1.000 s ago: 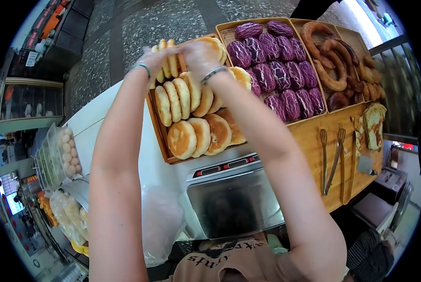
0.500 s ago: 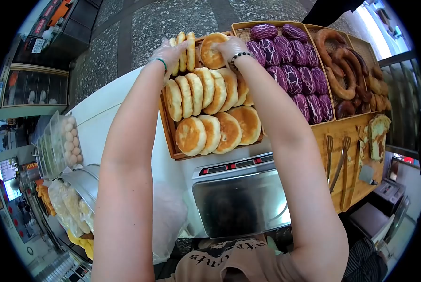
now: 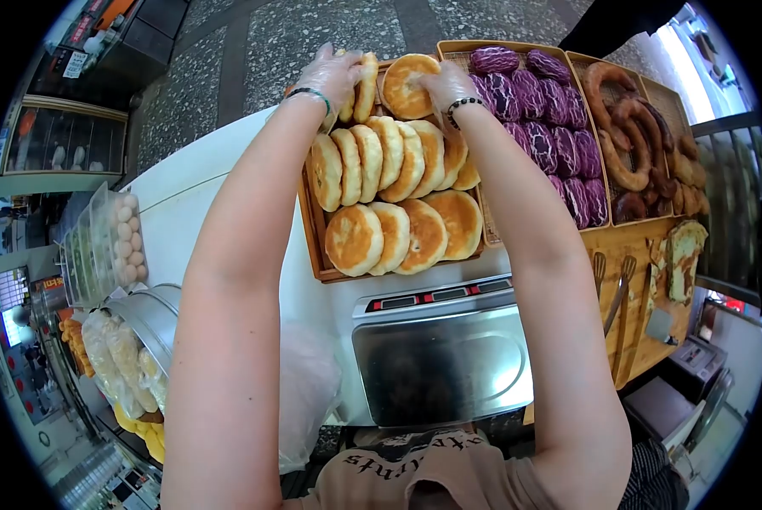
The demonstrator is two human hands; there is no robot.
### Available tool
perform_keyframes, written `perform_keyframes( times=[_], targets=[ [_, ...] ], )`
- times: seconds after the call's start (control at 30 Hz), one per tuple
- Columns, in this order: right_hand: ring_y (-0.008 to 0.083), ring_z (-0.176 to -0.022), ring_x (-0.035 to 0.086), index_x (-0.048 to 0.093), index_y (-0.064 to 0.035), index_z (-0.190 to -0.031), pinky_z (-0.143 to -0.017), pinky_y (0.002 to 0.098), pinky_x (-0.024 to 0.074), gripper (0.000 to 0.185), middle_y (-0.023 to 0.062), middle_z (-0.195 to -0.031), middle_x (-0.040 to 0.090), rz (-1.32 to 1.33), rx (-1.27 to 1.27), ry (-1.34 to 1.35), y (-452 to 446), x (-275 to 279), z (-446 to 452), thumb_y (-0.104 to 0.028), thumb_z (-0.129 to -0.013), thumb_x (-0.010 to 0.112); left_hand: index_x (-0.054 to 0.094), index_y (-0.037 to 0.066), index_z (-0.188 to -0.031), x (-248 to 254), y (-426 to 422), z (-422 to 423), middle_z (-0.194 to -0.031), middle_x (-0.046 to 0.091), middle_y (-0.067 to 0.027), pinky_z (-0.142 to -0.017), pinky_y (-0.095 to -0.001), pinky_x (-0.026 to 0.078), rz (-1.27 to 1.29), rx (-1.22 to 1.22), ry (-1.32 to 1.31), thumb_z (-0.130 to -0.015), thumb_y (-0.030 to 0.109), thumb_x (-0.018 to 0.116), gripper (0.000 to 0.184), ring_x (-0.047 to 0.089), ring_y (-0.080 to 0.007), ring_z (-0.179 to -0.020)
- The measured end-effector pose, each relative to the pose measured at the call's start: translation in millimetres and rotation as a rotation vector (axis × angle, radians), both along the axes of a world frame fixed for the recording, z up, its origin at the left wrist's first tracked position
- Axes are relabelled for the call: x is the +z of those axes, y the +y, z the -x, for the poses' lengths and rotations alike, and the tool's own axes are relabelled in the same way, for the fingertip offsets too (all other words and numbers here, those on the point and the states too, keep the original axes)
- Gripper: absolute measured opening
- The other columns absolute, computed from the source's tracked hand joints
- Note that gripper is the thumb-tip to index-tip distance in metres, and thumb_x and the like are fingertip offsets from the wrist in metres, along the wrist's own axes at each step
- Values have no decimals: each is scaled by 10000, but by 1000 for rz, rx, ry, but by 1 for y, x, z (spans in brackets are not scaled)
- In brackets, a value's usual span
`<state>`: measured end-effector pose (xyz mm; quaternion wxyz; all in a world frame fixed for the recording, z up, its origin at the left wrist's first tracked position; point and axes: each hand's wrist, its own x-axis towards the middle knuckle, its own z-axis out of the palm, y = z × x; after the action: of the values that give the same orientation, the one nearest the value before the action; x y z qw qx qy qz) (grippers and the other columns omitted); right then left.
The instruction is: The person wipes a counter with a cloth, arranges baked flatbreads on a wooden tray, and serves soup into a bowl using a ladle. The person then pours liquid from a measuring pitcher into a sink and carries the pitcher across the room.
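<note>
A wooden tray (image 3: 310, 246) holds round flatbreads (image 3: 368, 161) in rows: the nearest row overlaps and leans, the middle one stands on edge. At its far end the left hand (image 3: 334, 76), in a clear glove, curls around flatbreads standing on edge, while the gloved right hand (image 3: 451, 87) grips the edge of a browned flatbread (image 3: 409, 86), its flat face showing.

Just beside it, a basket tray (image 3: 604, 223) carries purple, white-streaked items in rows. The next tray (image 3: 616, 219) contains curved sausages (image 3: 634, 140), light brown and dark. On the left side of the white tabletop (image 3: 219, 183), a clear plastic container (image 3: 89, 251) holds eggs (image 3: 128, 242). A scale (image 3: 445, 357) sits nearer the person's body.
</note>
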<state>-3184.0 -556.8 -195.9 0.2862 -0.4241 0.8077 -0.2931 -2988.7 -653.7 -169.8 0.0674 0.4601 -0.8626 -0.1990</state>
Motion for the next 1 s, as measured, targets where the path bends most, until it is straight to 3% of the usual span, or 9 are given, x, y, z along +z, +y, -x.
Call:
perform_keyframes(
  times=[0.2, 0.27, 0.67, 0.77, 0.8, 0.87, 0.9, 0.93, 1.0],
  targets=[
    [299, -940, 662, 602, 53, -1095, -841, 363, 517, 468, 202, -1066, 653, 261, -121, -260, 2, -12, 17, -276, -782, 716, 514, 242, -1332, -2, -13, -6, -1444, 363, -174, -1080, -409, 358, 26, -79, -109, -962, 381, 464, 398, 440, -363, -1269],
    [264, -906, 671, 594, 35, -1122, -821, 346, 523, 468, 177, -1074, 657, 185, -232, -489, 19, 20, 6, -281, -796, 706, 553, 118, -1287, 3, -10, -7, -1414, 411, -158, -1108, -387, 302, -146, -32, -9, -979, 338, 462, 390, 334, -327, -1358],
    [216, -960, 663, 536, 24, -1259, -802, 334, 538, 456, 152, -1122, 652, -150, -134, -460, -13, 15, -13, -255, -903, 595, 493, 57, -1340, 10, 0, 0, -1430, 390, -187, -1124, -377, 277, -97, -79, -77, -921, 362, 532, 520, 325, -314, -1368],
    [234, -1084, 619, 470, -105, -1366, -937, 349, 501, 530, 162, -1252, 584, -242, 502, 464, -25, 2, -39, -102, -861, 633, 401, 67, -1411, 27, 12, 1, -1476, 344, -176, -1134, -373, 262, -104, -69, -103, -922, 307, 523, 559, 304, -308, -1385],
    [289, -1006, 640, 570, 7, -1165, -886, 363, 518, 371, 196, -1052, 640, 80, 461, 555, -13, 7, -52, -288, -960, 478, 401, 67, -1411, 22, 8, 1, -1476, 344, -176, -1134, -373, 262, -102, -82, -101, -922, 307, 523, 559, 304, -308, -1385],
    [332, -1077, 615, 366, 6, -1382, -901, 375, 503, 678, 287, -1194, 575, 88, -111, -191, -11, 31, -96, -450, -906, 525, 323, 79, -1457, 4, -5, -5, -1503, 313, -168, -1142, -373, 248, -79, -108, -40, -931, 285, 514, 596, 279, -301, -1402],
    [358, -1093, 602, 149, 38, -1458, -916, 392, 495, 851, 328, -1219, 541, 71, -70, -181, -17, 21, -106, -476, -897, 532, 288, 90, -1473, 12, 0, -8, -1518, 290, -166, -1151, -370, 230, -111, -102, -31, -939, 270, 506, 604, 260, -297, -1413],
    [359, -1096, 600, 82, 86, -1452, -928, 403, 487, 915, 321, -1220, 545, 21, 206, 356, -39, -24, -108, -484, -896, 533, 288, 90, -1473, 15, 1, -12, -1518, 290, -166, -1151, -370, 230, -112, -112, -31, -939, 270, 506, 604, 260, -297, -1413],
    [354, -1150, 565, 106, 66, -1455, -979, 429, 453, 833, 278, -1233, 552, 33, -63, -195, -16, 24, -112, -451, -922, 483, 271, 94, -1481, 19, 1, -20, -1515, 298, -167, -1147, -370, 239, -145, -120, 34, -934, 284, 528, 634, 277, -298, -1407]
  ],
)
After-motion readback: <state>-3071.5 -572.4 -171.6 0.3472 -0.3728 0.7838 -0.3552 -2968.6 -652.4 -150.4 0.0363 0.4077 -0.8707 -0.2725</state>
